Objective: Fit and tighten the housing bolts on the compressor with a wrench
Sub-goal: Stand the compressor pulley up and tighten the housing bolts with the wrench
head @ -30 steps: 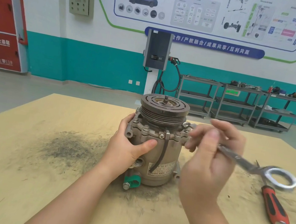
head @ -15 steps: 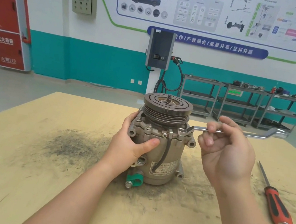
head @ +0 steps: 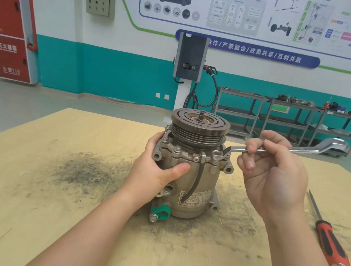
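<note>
A grey metal compressor (head: 194, 182) stands upright on the wooden table (head: 21, 200), its grooved pulley on top. My left hand (head: 154, 175) grips the left side of its housing, thumb across the front. Housing bolts (head: 177, 148) stick up from the flange below the pulley. My right hand (head: 272, 171) pinches the shaft of a silver ring wrench (head: 305, 150). One wrench end sits on a bolt at the flange's right side, and the other end points away to the right.
A red-handled screwdriver (head: 329, 242) lies on the table at the right. A dark grease stain (head: 85, 171) marks the wood left of the compressor. Metal shelf carts (head: 286, 120) and a wall charger stand far behind the table.
My right hand raised the wrench from low over the table and set its end on the right flange bolt. Since half a second ago, hardly anything has moved. My left hand kept its hold.
</note>
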A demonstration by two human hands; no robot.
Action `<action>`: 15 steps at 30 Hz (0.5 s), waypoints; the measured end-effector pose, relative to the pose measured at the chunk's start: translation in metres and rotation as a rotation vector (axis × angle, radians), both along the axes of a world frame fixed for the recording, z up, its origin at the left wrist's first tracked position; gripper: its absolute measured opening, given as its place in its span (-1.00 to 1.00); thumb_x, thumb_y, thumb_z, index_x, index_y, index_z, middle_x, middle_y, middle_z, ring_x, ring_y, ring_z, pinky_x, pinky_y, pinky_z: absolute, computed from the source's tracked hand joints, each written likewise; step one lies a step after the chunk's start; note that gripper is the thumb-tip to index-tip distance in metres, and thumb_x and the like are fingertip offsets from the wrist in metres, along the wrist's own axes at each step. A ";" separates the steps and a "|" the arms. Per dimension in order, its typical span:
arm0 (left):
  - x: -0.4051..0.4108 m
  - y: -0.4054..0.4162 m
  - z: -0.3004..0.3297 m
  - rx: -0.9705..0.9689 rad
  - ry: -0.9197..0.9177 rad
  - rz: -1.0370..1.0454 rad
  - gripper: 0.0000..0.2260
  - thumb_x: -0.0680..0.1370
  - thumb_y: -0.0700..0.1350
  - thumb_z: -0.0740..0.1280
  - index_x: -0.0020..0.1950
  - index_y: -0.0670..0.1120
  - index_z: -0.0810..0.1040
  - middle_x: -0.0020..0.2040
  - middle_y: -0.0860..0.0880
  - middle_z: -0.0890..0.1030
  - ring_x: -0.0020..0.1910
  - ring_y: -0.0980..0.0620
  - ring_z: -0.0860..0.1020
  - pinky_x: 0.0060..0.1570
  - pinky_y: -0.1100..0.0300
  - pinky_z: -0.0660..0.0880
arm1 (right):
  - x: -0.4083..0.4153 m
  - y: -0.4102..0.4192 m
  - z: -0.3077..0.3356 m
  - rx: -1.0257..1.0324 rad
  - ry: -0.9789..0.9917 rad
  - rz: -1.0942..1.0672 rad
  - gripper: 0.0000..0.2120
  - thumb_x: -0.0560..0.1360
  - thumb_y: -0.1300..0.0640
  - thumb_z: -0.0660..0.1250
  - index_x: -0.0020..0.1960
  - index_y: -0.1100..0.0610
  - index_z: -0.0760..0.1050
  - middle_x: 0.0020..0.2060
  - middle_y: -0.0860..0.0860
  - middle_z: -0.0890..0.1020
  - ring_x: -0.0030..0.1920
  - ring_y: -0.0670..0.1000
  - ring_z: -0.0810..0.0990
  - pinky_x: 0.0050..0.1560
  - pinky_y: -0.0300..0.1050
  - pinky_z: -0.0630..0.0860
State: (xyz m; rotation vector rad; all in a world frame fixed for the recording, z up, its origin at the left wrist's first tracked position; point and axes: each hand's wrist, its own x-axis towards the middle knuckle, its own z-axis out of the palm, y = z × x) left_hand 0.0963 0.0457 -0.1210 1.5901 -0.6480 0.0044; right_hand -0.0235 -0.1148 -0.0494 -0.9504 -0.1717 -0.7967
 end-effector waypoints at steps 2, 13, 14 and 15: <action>0.000 0.000 0.000 -0.005 0.000 0.002 -0.14 0.16 0.33 0.49 0.42 0.31 0.25 0.18 0.29 0.59 0.17 0.30 0.56 0.19 0.20 0.53 | 0.001 0.002 -0.001 0.004 0.014 0.032 -0.78 0.58 0.36 -0.02 -0.04 0.15 0.35 -0.44 0.06 0.51 -0.54 -0.02 0.36 -0.48 -0.22 0.35; 0.000 0.000 -0.001 -0.014 -0.003 -0.006 -0.16 0.16 0.33 0.50 0.39 0.34 0.26 0.18 0.28 0.60 0.17 0.28 0.57 0.19 0.17 0.55 | 0.003 -0.002 -0.003 0.134 0.040 0.029 -0.80 0.58 0.35 -0.01 -0.05 0.16 0.35 -0.45 0.05 0.48 -0.55 -0.03 0.34 -0.49 -0.24 0.32; 0.000 0.000 -0.001 -0.014 -0.004 -0.006 -0.17 0.16 0.33 0.50 0.38 0.34 0.26 0.17 0.28 0.60 0.17 0.28 0.57 0.19 0.17 0.55 | 0.003 -0.002 -0.003 0.117 0.044 0.021 -0.79 0.58 0.35 -0.01 -0.05 0.16 0.35 -0.46 0.05 0.49 -0.55 -0.03 0.34 -0.49 -0.23 0.32; 0.000 0.000 -0.001 -0.016 -0.004 -0.004 -0.18 0.16 0.33 0.50 0.37 0.35 0.26 0.17 0.29 0.60 0.17 0.28 0.57 0.18 0.18 0.54 | 0.004 -0.002 -0.002 0.104 0.045 0.013 -0.79 0.58 0.36 -0.02 -0.05 0.16 0.35 -0.46 0.05 0.49 -0.55 -0.03 0.34 -0.49 -0.24 0.32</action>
